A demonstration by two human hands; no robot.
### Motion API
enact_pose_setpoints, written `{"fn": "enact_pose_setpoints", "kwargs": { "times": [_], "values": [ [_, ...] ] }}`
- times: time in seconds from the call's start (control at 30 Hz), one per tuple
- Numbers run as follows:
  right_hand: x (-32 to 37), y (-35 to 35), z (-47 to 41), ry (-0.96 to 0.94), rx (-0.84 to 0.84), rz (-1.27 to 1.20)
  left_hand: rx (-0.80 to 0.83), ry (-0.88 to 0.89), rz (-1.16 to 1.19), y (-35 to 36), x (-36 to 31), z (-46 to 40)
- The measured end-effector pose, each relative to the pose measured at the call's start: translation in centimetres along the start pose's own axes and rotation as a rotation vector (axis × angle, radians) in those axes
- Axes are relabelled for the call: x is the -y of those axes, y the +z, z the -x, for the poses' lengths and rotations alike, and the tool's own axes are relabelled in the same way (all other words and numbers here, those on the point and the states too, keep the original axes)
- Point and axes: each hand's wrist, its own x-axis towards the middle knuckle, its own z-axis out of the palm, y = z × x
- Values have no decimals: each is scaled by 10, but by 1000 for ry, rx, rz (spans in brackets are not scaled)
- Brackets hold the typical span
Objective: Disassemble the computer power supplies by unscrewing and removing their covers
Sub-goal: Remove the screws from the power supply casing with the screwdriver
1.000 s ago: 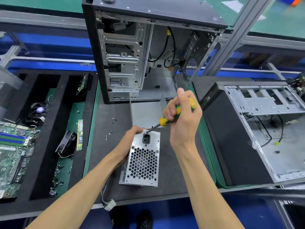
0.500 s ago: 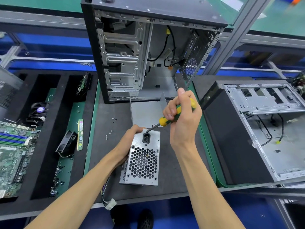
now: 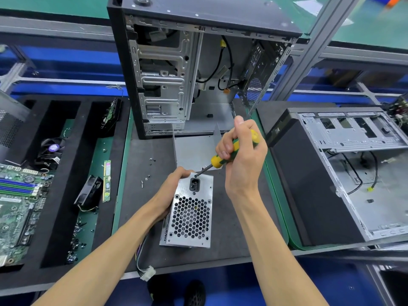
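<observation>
An electronics teardown workshop: the dark-matted desk (image 3: 231, 239) carries an open computer case (image 3: 198, 69) at twelve o'clock, a second gutted case (image 3: 353, 173) at three, and at nine a foam tray (image 3: 64, 173) sorting a motherboard (image 3: 15, 206), fan (image 3: 89, 193) and loose screws (image 3: 146, 173).

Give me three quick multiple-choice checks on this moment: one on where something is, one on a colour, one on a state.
1. Where does the screwdriver tip touch the power supply?
A. Its far top edge, just above the power socket
B. The honeycomb grille
C. The wire bundle

2. What colours is the screwdriver handle?
A. Red and black
B. Yellow and green
C. Plain blue

3. What is the left hand doing?
A. Resting flat on the mat
B. Gripping the power supply's left side
C. Holding a loose screw

Answers:
1 A, the tip sits just above the socket.
2 B, yellow and green bands show beside the right hand.
3 B, fingers curl over the box's top corner.
</observation>
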Motion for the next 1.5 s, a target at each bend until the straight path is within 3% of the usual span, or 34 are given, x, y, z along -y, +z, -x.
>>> {"fn": "enact_pose_setpoints", "kwargs": {
  "times": [0.97, 1.3, 1.5],
  "values": [
    [0, -7, -2, 28, -61, 9, 1, -10, -3, 4, -4, 5],
    [-3, 22, 6, -45, 175, 215, -83, -12, 13, 4, -3, 6],
    [-8, 34, -3, 111, 320, 112, -124, 7, 10, 9, -5, 12]
  ]
}}
